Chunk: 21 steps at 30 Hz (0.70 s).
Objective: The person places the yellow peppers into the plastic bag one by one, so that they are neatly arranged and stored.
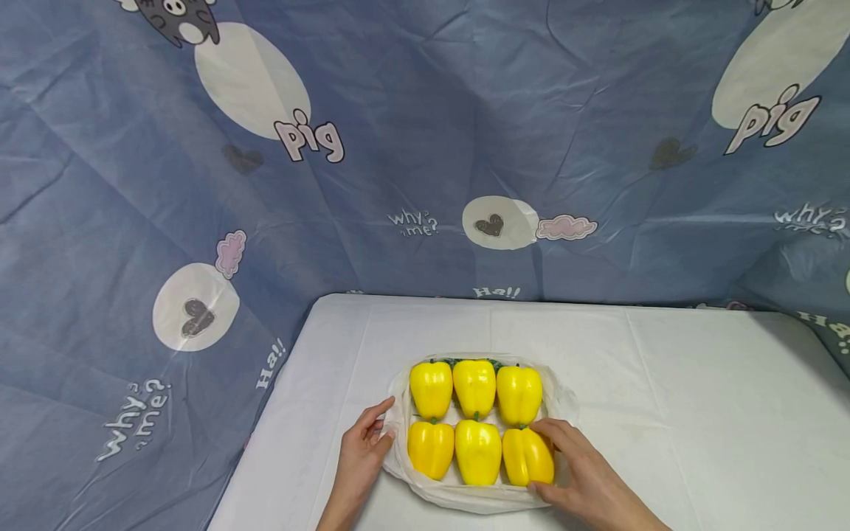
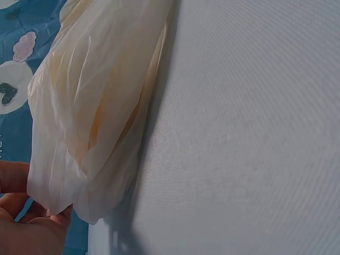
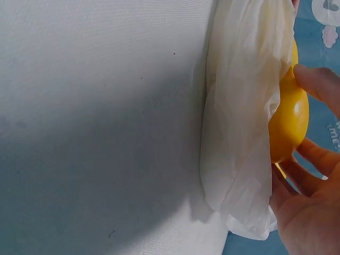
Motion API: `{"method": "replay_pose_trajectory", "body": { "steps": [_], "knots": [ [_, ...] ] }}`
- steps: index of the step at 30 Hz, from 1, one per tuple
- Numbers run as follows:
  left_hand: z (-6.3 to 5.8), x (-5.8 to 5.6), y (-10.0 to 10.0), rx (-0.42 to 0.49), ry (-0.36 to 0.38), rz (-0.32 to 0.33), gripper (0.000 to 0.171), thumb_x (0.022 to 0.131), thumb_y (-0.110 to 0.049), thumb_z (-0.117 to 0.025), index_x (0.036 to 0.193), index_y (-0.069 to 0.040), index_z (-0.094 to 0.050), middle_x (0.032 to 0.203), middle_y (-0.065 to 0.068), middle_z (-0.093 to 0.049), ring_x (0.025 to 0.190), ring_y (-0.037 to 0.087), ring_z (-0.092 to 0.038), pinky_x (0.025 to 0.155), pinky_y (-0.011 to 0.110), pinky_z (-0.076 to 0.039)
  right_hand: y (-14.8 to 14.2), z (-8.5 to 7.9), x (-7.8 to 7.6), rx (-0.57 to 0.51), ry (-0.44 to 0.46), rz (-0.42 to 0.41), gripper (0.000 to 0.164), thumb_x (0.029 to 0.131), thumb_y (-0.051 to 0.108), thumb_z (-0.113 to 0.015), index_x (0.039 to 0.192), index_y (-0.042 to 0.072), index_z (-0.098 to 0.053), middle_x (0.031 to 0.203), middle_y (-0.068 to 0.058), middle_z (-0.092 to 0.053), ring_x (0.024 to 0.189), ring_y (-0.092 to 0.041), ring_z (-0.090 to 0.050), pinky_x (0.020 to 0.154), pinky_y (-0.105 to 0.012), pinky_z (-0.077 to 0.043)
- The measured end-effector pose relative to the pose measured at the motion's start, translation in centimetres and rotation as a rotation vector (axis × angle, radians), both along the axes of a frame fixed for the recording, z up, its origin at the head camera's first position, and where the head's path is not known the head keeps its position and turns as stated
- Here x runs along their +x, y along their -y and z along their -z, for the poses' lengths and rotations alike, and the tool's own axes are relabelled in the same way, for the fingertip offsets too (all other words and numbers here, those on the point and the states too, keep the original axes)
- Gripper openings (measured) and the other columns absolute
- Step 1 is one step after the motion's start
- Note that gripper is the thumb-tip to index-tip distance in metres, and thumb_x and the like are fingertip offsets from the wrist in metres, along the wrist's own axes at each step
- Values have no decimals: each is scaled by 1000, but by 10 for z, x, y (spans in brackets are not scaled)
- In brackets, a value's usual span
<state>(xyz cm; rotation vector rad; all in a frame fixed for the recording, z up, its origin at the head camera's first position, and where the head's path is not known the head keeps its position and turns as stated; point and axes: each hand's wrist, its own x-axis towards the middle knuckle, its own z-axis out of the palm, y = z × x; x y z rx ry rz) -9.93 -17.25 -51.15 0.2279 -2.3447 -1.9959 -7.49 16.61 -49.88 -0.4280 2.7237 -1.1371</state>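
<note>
Several yellow bell peppers (image 1: 478, 452) lie in two rows on a white tray inside a thin whitish plastic bag (image 1: 481, 503). My right hand (image 1: 587, 472) grips the front right bell pepper (image 1: 527, 456), thumb at its near end and fingers over its far side. The right wrist view shows that pepper (image 3: 291, 119) rising above the bag's rim between thumb and fingers. At the bag's left edge is my left hand (image 1: 361, 451), its thumb and fingers spread apart and touching the plastic. In the left wrist view, the bag's side (image 2: 101, 106) hides the peppers.
A white cloth covers the table (image 1: 664, 413) around the bag. Behind and to the left hangs a blue printed curtain (image 1: 425, 147), meeting the table's far and left edges. Dark green bits (image 1: 454, 361) show behind the back row of peppers.
</note>
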Motion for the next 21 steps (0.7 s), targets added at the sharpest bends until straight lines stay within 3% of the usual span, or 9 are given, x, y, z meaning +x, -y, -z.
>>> {"method": "replay_pose_trajectory", "body": {
  "steps": [13, 17, 21],
  "knots": [
    [0, -2, 0, 13, -31, 11, 51, 83, 15, -62, 130, -5, -63, 104, 15, -56, 87, 16, -45, 68, 16, -42, 1, -4, 2, -63, 15, 50, 74, 75, 46, -83, 136, 18, -53, 135, 1, -50, 121, -23, -49, 97, -53, -44],
    [-1, -2, 1, -20, -75, 15, 50, 83, 14, -63, 129, -5, -64, 109, 13, -59, 89, 18, -45, 73, 17, -41, 2, -8, 3, -83, -37, 70, 72, 77, 43, -82, 138, 20, -52, 137, 3, -50, 123, -24, -49, 96, -55, -44],
    [-1, -4, 3, -139, -125, 21, 50, 82, 13, -64, 127, -10, -66, 119, 6, -61, 91, 19, -49, 76, 21, -44, 1, -15, 5, -69, -163, 76, 68, 79, 33, -83, 138, 18, -53, 136, 5, -51, 120, -21, -51, 92, -51, -48]
  ]
}}
